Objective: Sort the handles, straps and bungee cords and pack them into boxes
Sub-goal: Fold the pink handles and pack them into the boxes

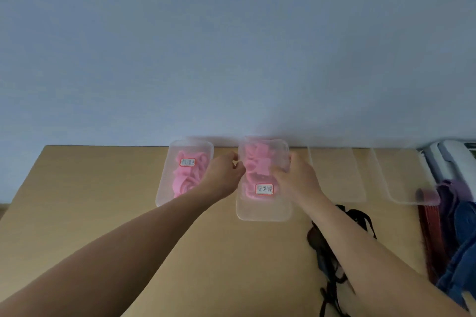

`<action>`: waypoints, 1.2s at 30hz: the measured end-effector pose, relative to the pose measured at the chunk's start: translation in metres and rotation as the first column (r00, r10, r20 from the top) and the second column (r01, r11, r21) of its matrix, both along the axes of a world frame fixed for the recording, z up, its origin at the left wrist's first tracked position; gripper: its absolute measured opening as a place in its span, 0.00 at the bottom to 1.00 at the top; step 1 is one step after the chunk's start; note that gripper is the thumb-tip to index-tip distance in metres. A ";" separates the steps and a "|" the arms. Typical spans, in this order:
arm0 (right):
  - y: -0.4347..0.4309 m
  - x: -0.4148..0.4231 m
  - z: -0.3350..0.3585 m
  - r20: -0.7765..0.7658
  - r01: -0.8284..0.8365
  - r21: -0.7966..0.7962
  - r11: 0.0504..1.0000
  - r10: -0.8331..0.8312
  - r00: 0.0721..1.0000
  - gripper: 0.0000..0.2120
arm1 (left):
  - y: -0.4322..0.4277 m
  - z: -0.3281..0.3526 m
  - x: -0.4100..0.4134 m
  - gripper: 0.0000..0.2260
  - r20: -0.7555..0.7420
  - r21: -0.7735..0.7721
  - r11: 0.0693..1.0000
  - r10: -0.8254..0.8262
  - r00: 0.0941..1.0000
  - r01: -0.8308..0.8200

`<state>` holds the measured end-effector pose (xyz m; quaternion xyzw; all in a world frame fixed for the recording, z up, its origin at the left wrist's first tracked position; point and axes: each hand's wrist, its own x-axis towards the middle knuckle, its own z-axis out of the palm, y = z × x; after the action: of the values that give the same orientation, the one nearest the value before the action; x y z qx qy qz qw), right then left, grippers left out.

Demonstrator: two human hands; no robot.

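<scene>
Boxes of clear plastic stood in a row at the back of the table (103, 188), and we counted 4. 2 carried labels and held pink pieces (257, 162): the left box (164, 188) and the middle box (262, 210). 2 more clear containers (337, 175) stood to the right; box or lid, we could not tell. Our left hand (226, 170) pinched the middle box's left edge, and our right hand (296, 177) gripped its right edge. Black straps (319, 239) lay under our right forearm.

Single wide-angle head-worn view, aimed forward and slightly down, pale blue wall (231, 33) filling the upper half, light brown wooden worktop (103, 213) seen close below
</scene>
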<state>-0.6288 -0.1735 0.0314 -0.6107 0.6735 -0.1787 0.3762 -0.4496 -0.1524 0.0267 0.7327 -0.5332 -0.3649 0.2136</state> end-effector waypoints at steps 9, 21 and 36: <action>-0.050 -0.004 -0.027 -0.067 -0.032 -0.016 0.999 0.030 0.997 0.09 | -0.039 -0.016 -0.009 0.10 0.091 0.057 0.994 0.091 0.992 -0.097; -0.053 -0.014 -0.038 -0.141 -0.005 -0.005 1.000 0.004 0.990 0.10 | -0.037 -0.026 -0.010 0.07 -0.155 0.175 0.951 0.283 0.946 -0.256; -0.045 -0.015 -0.036 -0.142 -0.028 0.075 0.997 0.039 0.989 0.06 | -0.040 -0.034 -0.015 0.08 -0.124 0.071 0.947 0.320 0.939 -0.313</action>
<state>-0.6434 -0.2185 -0.0051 -0.6191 0.6945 -0.1034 0.3517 -0.4650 -0.1922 -0.0070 0.7879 -0.3836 -0.3874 0.2862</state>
